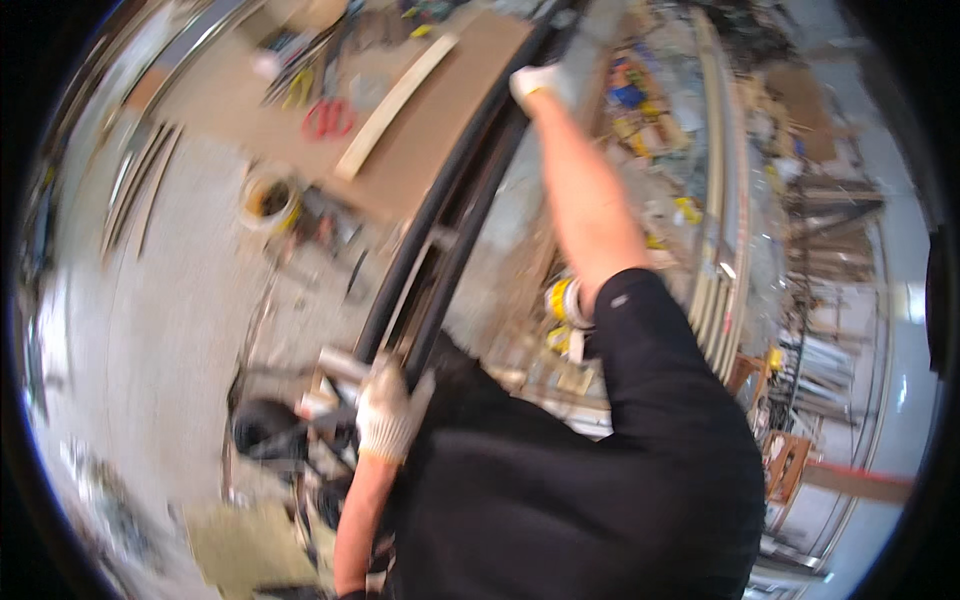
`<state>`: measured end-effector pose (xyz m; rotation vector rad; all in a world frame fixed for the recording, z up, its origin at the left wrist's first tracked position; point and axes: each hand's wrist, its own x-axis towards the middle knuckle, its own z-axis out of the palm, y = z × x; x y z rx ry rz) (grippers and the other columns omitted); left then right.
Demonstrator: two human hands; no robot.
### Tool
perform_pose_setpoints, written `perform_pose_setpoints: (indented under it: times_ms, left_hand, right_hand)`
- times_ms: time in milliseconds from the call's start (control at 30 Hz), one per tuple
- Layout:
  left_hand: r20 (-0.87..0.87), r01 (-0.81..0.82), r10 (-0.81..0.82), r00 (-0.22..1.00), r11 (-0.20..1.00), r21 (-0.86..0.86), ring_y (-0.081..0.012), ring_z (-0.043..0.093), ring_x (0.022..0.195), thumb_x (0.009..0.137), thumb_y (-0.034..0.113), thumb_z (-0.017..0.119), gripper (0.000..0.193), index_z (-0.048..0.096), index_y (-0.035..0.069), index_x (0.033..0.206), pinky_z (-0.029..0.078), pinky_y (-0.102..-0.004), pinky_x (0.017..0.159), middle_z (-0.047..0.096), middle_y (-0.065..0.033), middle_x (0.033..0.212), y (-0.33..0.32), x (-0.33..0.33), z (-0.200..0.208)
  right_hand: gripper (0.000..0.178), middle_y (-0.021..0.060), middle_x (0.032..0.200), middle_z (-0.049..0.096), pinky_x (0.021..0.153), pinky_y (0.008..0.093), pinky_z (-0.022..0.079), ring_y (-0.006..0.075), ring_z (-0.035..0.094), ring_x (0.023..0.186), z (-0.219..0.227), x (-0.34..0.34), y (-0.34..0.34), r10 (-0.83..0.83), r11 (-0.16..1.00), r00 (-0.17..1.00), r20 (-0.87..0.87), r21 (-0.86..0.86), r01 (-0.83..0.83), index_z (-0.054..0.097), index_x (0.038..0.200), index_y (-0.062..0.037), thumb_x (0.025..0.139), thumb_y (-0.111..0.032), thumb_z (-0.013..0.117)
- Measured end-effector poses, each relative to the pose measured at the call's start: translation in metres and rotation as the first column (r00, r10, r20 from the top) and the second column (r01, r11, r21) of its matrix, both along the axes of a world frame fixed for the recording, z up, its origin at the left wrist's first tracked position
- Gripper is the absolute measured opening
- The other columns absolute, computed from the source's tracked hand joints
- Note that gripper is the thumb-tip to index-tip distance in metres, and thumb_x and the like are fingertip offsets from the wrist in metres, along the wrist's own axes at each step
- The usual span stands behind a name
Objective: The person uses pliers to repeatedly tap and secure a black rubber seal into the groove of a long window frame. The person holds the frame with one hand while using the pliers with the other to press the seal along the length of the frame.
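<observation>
Blur smears most of what I see, and my fingers suffer most from it. My right hand (537, 84), in a white knit glove, is out at the full reach of my arm, on the right side of a long, dark, straight length of metal-looking profile (430, 210). Its fingertips are lost over the far side, so I can't tell whether they curl tight or only rest there. My left hand (387, 408), gloved the same way, is at the near end; the thumb seems set apart from the rest, but I can't make out whether my fingers pinch the piece or just press on it. That glove and my black shirt (570, 500) hide exactly where the near end stops, and the far end is cut off by the upper edge of my view.

The profile slants away from me, up and to the right: two nearly black parallel rails with a darker groove between them, and a paler strip showing inside the groove nearer to me. To its left are a flat brown board (445, 120) and, on that, a pale wooden strip (400, 105). A round yellow-and-white bucket (270, 203) stands farther left, its contents too smeared to name.
</observation>
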<state>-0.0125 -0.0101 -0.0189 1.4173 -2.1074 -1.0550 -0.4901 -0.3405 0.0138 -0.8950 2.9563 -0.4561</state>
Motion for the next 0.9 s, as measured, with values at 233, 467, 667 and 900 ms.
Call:
perform_pose_setpoints:
  times_ms: [233,467,667,900]
  left_hand:
    - [0.217,0.001,-0.040,0.975,0.985,0.175,-0.0459,0.073,0.082,0.093,0.047,0.076,0.062,0.058,0.001,0.131,0.057,-0.0539,0.069,0.071,-0.0280,0.082,-0.003,0.002,0.024]
    - [0.213,0.036,-0.066,0.975,0.989,0.142,-0.0417,0.072,0.079,0.089,0.045,0.082,0.064,0.060,-0.003,0.127,0.056,-0.0499,0.068,0.070,-0.0229,0.086,-0.012,-0.009,0.041]
    - [0.243,0.040,0.044,0.969,0.943,-0.330,-0.0431,0.052,0.129,0.082,0.026,0.084,0.073,0.055,0.006,0.147,0.044,-0.0551,0.107,0.053,-0.0200,0.144,-0.003,-0.050,0.081]
    - [0.507,0.059,0.237,0.829,0.864,-0.501,-0.0444,0.037,0.149,0.078,0.037,0.085,0.086,0.051,0.009,0.152,0.030,-0.0570,0.123,0.040,-0.0215,0.161,-0.082,-0.156,0.051]
  right_hand:
    - [0.069,0.0251,0.148,0.060,0.117,0.0425,0.044,0.0364,0.056,0.142,-0.041,-0.083,-0.029,0.102,0.989,0.990,-0.098,0.120,-0.090,0.069,0.136,-0.0029,0.084,-0.046,0.057]
    - [0.064,0.0210,0.137,0.069,0.106,0.0414,0.055,0.0364,0.068,0.126,0.003,-0.004,0.008,0.035,0.999,0.999,0.040,-0.012,-0.035,0.068,0.132,-0.0053,0.079,-0.040,0.067]
    - [0.086,0.0312,0.143,0.061,0.111,0.0460,0.052,0.0402,0.061,0.135,0.010,-0.003,-0.004,0.012,0.997,0.953,0.303,-0.080,0.013,0.040,0.157,-0.0061,0.081,-0.032,0.071]
    - [0.079,0.0202,0.097,0.065,0.067,0.0438,0.057,0.0316,0.067,0.082,-0.014,-0.084,0.069,0.456,0.887,0.482,0.748,-0.426,-0.178,0.043,0.145,0.0041,0.072,-0.013,0.068]
